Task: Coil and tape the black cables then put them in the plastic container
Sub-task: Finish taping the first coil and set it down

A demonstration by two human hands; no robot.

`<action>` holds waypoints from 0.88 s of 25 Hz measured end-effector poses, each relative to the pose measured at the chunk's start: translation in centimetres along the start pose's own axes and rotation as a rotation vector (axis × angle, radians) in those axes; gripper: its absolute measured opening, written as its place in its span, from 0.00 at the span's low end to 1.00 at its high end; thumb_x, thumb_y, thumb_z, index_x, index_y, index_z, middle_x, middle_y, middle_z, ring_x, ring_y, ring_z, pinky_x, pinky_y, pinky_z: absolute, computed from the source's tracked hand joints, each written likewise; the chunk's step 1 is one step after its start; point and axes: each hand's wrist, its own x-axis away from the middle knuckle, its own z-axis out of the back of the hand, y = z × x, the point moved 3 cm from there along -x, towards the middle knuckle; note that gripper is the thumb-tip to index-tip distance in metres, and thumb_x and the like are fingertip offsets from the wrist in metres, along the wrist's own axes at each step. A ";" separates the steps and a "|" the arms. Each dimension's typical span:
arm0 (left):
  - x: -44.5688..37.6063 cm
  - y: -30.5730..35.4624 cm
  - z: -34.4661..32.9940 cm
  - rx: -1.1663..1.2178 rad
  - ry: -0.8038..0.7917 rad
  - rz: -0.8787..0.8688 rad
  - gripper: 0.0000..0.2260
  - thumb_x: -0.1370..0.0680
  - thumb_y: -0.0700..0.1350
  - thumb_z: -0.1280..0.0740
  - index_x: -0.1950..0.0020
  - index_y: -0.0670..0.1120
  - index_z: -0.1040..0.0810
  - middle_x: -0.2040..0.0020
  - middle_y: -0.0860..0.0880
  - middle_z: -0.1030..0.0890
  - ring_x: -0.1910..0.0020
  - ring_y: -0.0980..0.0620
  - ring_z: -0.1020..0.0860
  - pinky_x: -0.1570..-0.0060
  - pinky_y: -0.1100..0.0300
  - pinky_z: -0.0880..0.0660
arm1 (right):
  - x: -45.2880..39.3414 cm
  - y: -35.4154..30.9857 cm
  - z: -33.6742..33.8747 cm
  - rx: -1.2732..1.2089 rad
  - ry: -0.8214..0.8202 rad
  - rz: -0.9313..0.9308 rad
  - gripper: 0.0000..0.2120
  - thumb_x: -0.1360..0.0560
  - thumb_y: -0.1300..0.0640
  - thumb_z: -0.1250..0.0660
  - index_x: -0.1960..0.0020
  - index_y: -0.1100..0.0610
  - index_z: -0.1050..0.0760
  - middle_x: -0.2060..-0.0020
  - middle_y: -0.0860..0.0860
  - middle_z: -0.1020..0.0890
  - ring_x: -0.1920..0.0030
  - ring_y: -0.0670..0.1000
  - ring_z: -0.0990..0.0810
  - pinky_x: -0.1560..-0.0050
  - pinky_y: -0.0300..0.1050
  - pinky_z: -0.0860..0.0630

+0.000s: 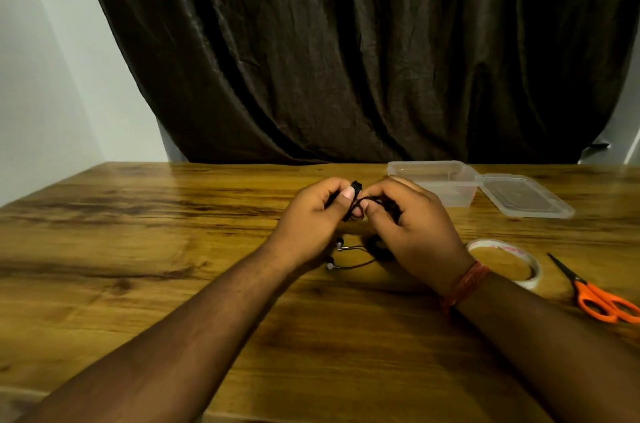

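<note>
Both hands are up over the wooden table (pixel 138 249), close together. The left hand (pixel 311 215) has its fingers curled round a small bundle of black cable (pixel 356 189), with the thumb pressed on it. The right hand (pixel 408 225) pinches a loop of the same cable just beside it, so the cable runs sideways from hand to hand. The loose end hangs down between the wrists, and its two little earbuds (pixel 337 251) lie on the table below.

I think the coiling is not finished yet. The tape roll (pixel 530 270) and the orange scissors (pixel 602 299) sit near the right arm, so that hand is the closer one to grab them. The open plastic box (pixel 433 182) waits behind the right hand, with its lid (pixel 526 196) beside it.
</note>
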 end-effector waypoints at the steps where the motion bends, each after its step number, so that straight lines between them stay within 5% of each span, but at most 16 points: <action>1: 0.0 0.1 -0.1 0.034 -0.043 0.008 0.10 0.17 0.41 0.41 0.54 0.43 0.23 0.59 0.48 0.20 0.57 0.52 0.21 0.51 0.56 0.24 | -0.1 0.1 0.2 0.001 0.025 -0.003 0.03 0.24 0.59 0.32 0.52 0.53 0.21 0.58 0.44 0.21 0.55 0.41 0.23 0.56 0.33 0.29; 9: 0.3 0.0 -0.8 0.458 -0.201 0.105 0.09 0.19 0.41 0.40 0.56 0.43 0.23 0.65 0.46 0.26 0.65 0.50 0.25 0.55 0.44 0.28 | -1.1 1.1 1.2 -0.066 0.207 -0.057 0.04 0.24 0.57 0.30 0.55 0.50 0.24 0.60 0.43 0.22 0.56 0.41 0.24 0.58 0.31 0.31; 13: 0.3 0.0 -0.5 0.665 -0.195 0.071 0.09 0.21 0.44 0.37 0.54 0.45 0.18 0.64 0.47 0.21 0.63 0.50 0.20 0.56 0.50 0.23 | -0.8 1.2 -0.9 -0.078 0.010 -0.117 0.08 0.21 0.59 0.37 0.54 0.47 0.23 0.60 0.42 0.21 0.57 0.42 0.23 0.58 0.37 0.28; 16: -0.1 0.0 -0.5 0.814 -0.147 0.042 0.08 0.21 0.41 0.37 0.49 0.40 0.19 0.60 0.45 0.18 0.59 0.48 0.17 0.54 0.56 0.19 | -0.5 1.2 -1.5 -0.177 -0.081 -0.221 0.15 0.20 0.60 0.40 0.57 0.41 0.25 0.66 0.38 0.21 0.65 0.40 0.23 0.66 0.31 0.30; 19: -1.0 0.2 0.6 0.934 0.003 0.001 0.07 0.22 0.40 0.35 0.47 0.39 0.20 0.58 0.46 0.17 0.56 0.48 0.16 0.50 0.55 0.19 | 0.5 0.5 -2.5 -0.343 -0.274 -0.268 0.11 0.19 0.58 0.39 0.55 0.44 0.25 0.71 0.43 0.22 0.76 0.40 0.27 0.76 0.29 0.35; 22: -1.3 -0.2 1.9 0.847 0.156 -0.001 0.09 0.23 0.41 0.35 0.46 0.39 0.22 0.58 0.47 0.16 0.54 0.49 0.17 0.49 0.56 0.19 | 1.2 -0.4 -3.4 -0.374 -0.432 -0.216 0.07 0.19 0.55 0.39 0.46 0.47 0.23 0.69 0.45 0.23 0.74 0.40 0.27 0.73 0.32 0.33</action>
